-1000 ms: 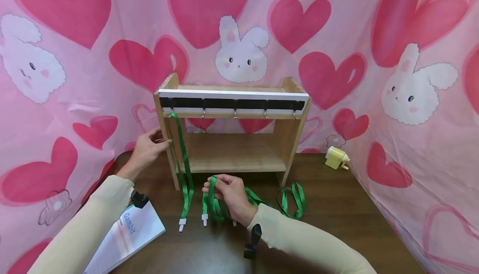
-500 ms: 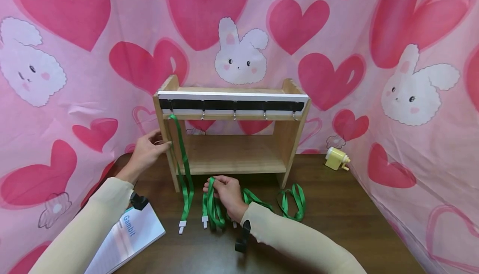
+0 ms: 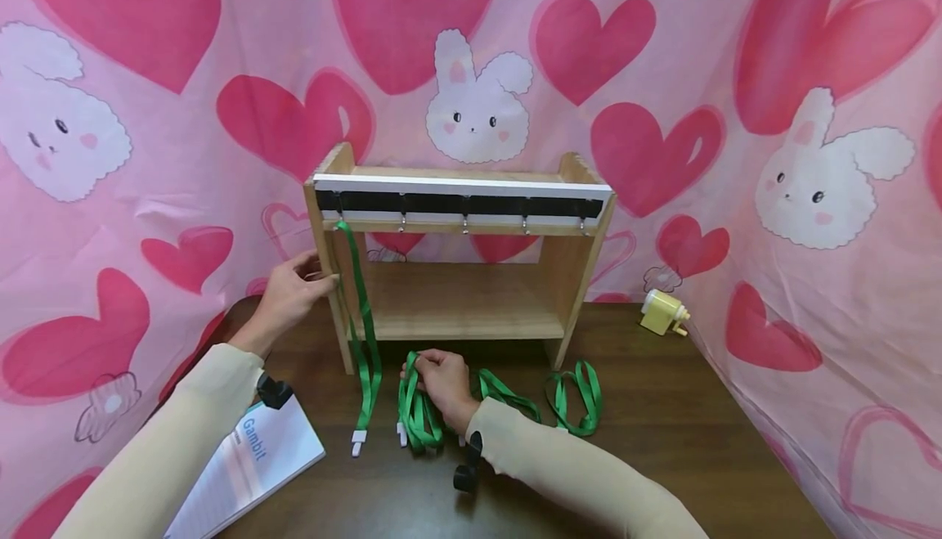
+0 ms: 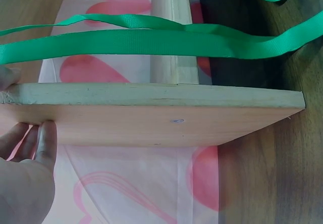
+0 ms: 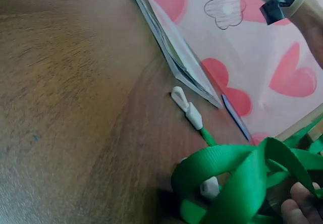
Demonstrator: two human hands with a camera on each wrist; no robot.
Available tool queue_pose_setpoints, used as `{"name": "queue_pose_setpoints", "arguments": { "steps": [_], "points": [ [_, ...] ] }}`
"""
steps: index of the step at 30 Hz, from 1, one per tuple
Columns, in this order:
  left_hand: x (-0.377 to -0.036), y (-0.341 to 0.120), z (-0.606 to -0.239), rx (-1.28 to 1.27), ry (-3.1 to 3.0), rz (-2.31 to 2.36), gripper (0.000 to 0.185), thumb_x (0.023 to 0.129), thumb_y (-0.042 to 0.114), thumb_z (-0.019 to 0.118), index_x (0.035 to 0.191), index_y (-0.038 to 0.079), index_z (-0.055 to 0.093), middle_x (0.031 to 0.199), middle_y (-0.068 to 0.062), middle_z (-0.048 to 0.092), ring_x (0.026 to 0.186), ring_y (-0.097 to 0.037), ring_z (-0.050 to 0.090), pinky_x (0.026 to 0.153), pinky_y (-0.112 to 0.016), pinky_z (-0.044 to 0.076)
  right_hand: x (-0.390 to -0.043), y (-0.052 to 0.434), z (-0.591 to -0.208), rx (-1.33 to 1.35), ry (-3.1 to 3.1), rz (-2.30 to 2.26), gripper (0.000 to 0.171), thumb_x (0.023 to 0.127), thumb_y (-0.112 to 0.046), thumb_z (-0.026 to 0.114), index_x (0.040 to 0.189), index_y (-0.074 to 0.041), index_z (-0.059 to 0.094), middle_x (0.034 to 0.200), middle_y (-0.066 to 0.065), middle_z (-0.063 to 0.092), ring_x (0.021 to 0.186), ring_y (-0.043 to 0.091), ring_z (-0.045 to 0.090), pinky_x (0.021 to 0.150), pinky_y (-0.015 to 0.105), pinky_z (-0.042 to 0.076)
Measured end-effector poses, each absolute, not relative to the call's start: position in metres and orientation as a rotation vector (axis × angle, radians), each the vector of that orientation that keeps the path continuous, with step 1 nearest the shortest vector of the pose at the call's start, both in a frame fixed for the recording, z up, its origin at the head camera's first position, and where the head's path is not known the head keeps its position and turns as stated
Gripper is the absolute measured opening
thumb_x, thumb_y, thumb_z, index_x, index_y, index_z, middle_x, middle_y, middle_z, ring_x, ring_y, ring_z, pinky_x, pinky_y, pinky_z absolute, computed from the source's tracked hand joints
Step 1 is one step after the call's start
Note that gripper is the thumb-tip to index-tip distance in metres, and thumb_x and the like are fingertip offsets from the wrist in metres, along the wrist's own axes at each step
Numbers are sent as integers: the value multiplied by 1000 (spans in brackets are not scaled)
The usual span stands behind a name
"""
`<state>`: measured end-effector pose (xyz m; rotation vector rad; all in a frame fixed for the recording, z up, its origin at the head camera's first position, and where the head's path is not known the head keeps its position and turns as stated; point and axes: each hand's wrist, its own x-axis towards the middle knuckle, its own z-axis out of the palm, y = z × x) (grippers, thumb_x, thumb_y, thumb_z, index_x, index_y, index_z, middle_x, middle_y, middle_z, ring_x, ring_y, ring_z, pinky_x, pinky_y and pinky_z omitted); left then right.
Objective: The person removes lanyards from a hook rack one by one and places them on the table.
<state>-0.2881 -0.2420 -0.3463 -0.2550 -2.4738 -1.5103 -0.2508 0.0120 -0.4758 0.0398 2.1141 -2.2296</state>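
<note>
A wooden shelf (image 3: 456, 326) stands on the table with a row of small hooks under its top front strip. One green lanyard (image 3: 361, 294) hangs from the leftmost hook, its white clip near the table. My left hand (image 3: 290, 294) holds the shelf's left side panel (image 4: 151, 118), thumb at the front edge and fingers against the outer face. Low in front of the shelf, my right hand (image 3: 445, 388) pinches the upper loop of a bunched green lanyard (image 3: 418, 424). White clips (image 5: 189, 108) show beside the bunch; the right fingertips are partly hidden.
More green lanyards (image 3: 508, 392) lie right of my right hand, with another loop (image 3: 577, 396) farther right. A booklet (image 3: 257, 457) lies at the left. At the back right stands a yellow pencil sharpener (image 3: 663, 312). Pink patterned cloth (image 3: 397, 130) hangs behind.
My right hand has lowered slightly and its forearm has swung left, with the pinched lanyard loop sinking a little. My left hand stays on the shelf's side panel.
</note>
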Motion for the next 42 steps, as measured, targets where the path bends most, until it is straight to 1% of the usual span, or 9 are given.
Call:
{"name": "queue_pose_setpoints", "arguments": {
  "steps": [5, 8, 16, 23, 29, 32, 35, 39, 42],
  "points": [
    [-289, -241, -347, -261, -2469, -1509, 62, 98, 22, 66, 151, 0, 42, 140, -29, 54, 126, -43, 56, 80, -5, 52, -250, 12, -480, 97, 2311, -2120, 14, 92, -13, 68, 95, -9, 81, 84, 7, 80, 72, 10, 75, 64, 21, 59],
    [-288, -241, -348, -263, -2467, -1506, 62, 98, 22, 66, 151, 0, 43, 139, -29, 55, 124, -42, 57, 80, -5, 52, -250, 12, -483, 102, 2403, -2054, 13, 91, -14, 69, 94, -13, 82, 81, 2, 80, 68, 8, 73, 61, 18, 56],
    [-288, -240, -350, -273, -2456, -1518, 63, 98, 20, 66, 151, -2, 42, 138, -29, 56, 124, -40, 57, 79, -4, 49, -248, 13, -487, 68, 2394, -2055, 11, 92, -11, 71, 95, -9, 81, 83, 6, 80, 69, 10, 74, 63, 21, 59],
    [-289, -242, -350, -266, -2474, -1525, 64, 98, 19, 65, 153, -1, 39, 142, -29, 53, 128, -42, 55, 78, -4, 49, -247, 13, -485, 42, 2445, -2009, 11, 92, -12, 71, 96, -12, 82, 82, 4, 80, 67, 9, 73, 60, 19, 55],
    [-288, -241, -347, -265, -2480, -1518, 64, 98, 20, 65, 153, -1, 39, 142, -29, 53, 128, -43, 55, 83, -9, 53, -246, 12, -484, -1, 2505, -1965, 13, 93, -13, 71, 99, -14, 82, 82, 2, 80, 70, 9, 74, 61, 18, 56],
    [-287, -240, -345, -262, -2486, -1502, 64, 98, 22, 66, 153, 0, 40, 141, -29, 54, 127, -42, 56, 88, -17, 57, -245, 12, -483, -12, 2508, -1963, 15, 93, -13, 71, 103, -12, 81, 86, 2, 81, 75, 10, 76, 64, 20, 57],
    [-287, -240, -344, -258, -2492, -1489, 65, 98, 24, 66, 153, 1, 40, 141, -28, 55, 126, -42, 57, 91, -23, 59, -245, 12, -482, -45, 2454, -2014, 18, 95, -10, 69, 109, -5, 79, 96, 8, 81, 84, 13, 77, 71, 23, 61],
    [-288, -241, -344, -261, -2488, -1499, 65, 98, 24, 66, 153, 1, 40, 141, -28, 54, 126, -43, 56, 87, -15, 57, -245, 13, -481, -69, 2358, -2086, 22, 96, -7, 66, 114, 0, 76, 109, 17, 78, 94, 17, 77, 80, 27, 63],
    [-287, -241, -345, -263, -2483, -1508, 65, 98, 23, 66, 153, 0, 40, 141, -29, 53, 127, -43, 55, 85, -11, 55, -246, 14, -482, -68, 2331, -2106, 22, 96, -5, 65, 115, 1, 75, 111, 19, 77, 96, 18, 77, 82, 27, 63]
  ]
}}
